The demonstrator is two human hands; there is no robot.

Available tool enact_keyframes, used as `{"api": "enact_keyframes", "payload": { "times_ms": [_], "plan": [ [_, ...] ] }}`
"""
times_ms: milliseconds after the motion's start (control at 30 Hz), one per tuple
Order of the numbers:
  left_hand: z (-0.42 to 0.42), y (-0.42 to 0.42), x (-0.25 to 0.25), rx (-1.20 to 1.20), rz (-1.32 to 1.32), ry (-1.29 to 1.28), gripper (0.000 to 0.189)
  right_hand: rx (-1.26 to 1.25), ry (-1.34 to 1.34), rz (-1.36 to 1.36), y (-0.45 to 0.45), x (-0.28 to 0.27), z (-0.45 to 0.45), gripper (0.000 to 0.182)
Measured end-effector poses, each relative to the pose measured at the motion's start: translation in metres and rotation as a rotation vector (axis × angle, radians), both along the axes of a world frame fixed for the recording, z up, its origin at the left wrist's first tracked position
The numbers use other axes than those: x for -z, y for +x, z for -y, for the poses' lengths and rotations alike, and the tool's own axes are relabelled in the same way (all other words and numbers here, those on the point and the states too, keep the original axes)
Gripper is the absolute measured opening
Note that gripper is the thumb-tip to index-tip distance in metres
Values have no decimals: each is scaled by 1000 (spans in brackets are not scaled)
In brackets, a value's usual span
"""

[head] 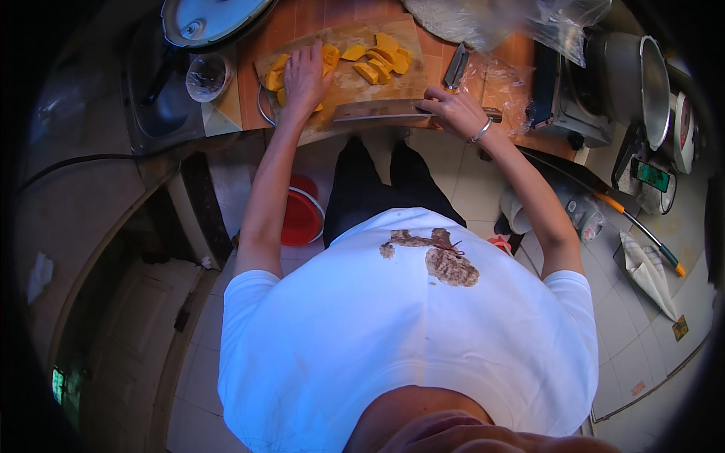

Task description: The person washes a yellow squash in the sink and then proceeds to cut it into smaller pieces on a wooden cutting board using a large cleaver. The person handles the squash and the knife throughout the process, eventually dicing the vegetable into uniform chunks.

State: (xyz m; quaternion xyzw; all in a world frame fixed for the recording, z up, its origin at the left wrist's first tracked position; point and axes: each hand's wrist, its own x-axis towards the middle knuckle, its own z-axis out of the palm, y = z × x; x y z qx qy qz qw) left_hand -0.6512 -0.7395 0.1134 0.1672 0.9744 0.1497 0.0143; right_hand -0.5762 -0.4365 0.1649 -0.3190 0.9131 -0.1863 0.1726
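Observation:
On a wooden cutting board (334, 85) lie two groups of cut orange-yellow pieces, apparently pumpkin. My left hand (304, 79) reaches over the left group of pumpkin pieces (276, 79), fingers extended and palm down. Its underside is hidden, so I cannot tell whether it grips any. The right group of pumpkin pieces (385, 59) sits apart towards the back of the board. My right hand (456, 110) holds a cleaver (376, 110) where blade meets handle. The blade points left along the board's near edge, and the wooden handle (493, 115) extends past my palm.
A small knife (456, 67) lies right of the board, near crumpled clear plastic (504, 79). A clear plastic container (208, 77) stands left, beside a sink (161, 107). A gas stove (572, 116) and metal pot (651, 90) are right. A red bucket (299, 218) stands below.

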Motion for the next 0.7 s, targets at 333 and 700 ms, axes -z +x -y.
{"api": "enact_keyframes", "payload": {
  "times_ms": [333,700],
  "plan": [
    [-4,1,6,-131,113,337,50,-18,-35,-48,-72,12,-23,17],
    [-27,65,22,-199,231,490,45,438,-399,349,-7,-47,-7,16]
  ]
}}
